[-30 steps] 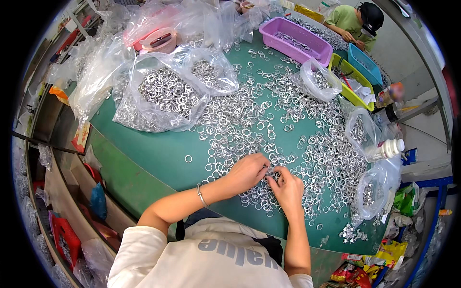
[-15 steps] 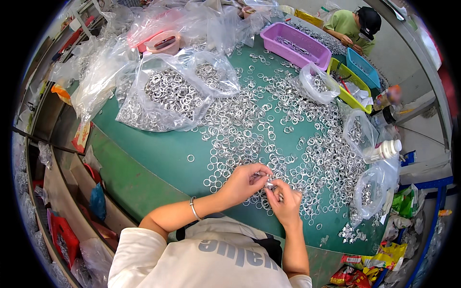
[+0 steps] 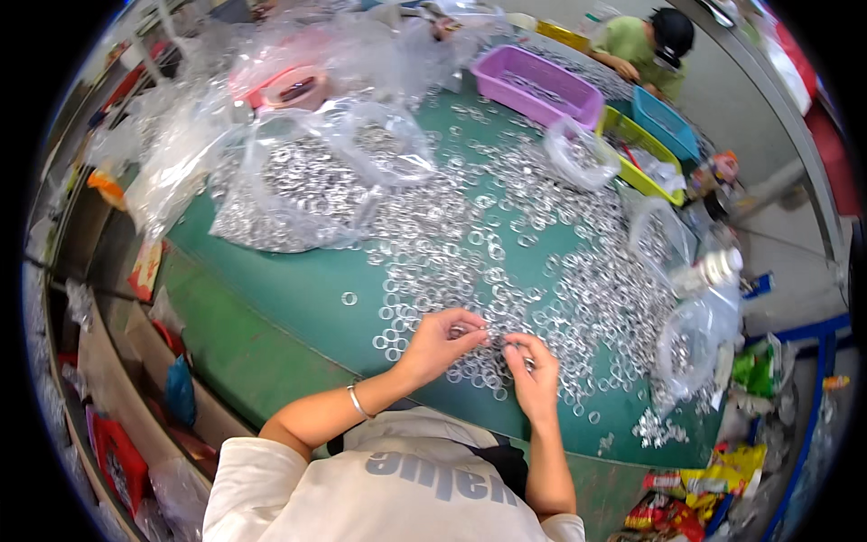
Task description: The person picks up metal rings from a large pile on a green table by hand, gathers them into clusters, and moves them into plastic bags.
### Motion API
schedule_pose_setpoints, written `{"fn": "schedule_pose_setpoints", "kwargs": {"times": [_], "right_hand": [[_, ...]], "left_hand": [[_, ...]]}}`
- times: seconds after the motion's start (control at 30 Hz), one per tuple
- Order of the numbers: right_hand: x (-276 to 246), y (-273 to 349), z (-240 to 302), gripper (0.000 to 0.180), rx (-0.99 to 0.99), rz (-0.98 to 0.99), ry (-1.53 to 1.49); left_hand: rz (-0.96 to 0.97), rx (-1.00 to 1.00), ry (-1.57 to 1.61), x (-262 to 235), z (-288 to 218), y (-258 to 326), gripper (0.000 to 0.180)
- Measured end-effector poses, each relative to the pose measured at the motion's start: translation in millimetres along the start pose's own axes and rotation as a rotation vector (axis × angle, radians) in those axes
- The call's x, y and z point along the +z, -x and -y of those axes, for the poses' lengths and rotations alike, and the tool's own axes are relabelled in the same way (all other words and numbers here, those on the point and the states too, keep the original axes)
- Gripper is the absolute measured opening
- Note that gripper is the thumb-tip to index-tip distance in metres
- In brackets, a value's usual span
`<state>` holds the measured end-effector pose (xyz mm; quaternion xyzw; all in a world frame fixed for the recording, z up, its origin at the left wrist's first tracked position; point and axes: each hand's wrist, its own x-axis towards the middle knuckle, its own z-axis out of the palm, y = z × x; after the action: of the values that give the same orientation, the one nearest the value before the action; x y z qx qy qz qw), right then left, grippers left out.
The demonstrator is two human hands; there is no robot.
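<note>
Head view: your left hand [image 3: 442, 343] and right hand [image 3: 535, 366] work just beside each other above the green counter [image 3: 262, 289]. Each grip appears pinched, thumb to fingers, on small metal pieces [image 3: 494, 338], which sit between your fingertips; blur hides their exact shape. Loose metal rings [image 3: 591, 303] lie beneath and around; a clear bag [image 3: 253, 226] of rings stands farther left.

Assessment: pinch by the edges so the contact point shows, brace the wrists level, and hold low; a piece dropped here could be lost among the rings.
</note>
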<state>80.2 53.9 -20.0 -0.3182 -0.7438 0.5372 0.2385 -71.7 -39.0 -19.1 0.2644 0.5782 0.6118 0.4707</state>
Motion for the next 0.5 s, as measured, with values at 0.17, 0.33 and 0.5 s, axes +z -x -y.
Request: {"fn": "schedule_pose_setpoints", "kwargs": {"times": [0.17,0.33,0.5], "right_hand": [[0,11,3,0.015,0.027,-0.086,-0.137],[-54,40,-10,0.013,0.141,-0.391,-0.035],[-170,101,-74,0.015,0.266,-0.825,0.460]], "left_hand": [[0.125,0.060,0.004,18,16,5,0.016],[0.161,0.021,-0.033,31,11,7,0.019],[0.174,0.035,-0.160,23,14,10,0.021]]}}
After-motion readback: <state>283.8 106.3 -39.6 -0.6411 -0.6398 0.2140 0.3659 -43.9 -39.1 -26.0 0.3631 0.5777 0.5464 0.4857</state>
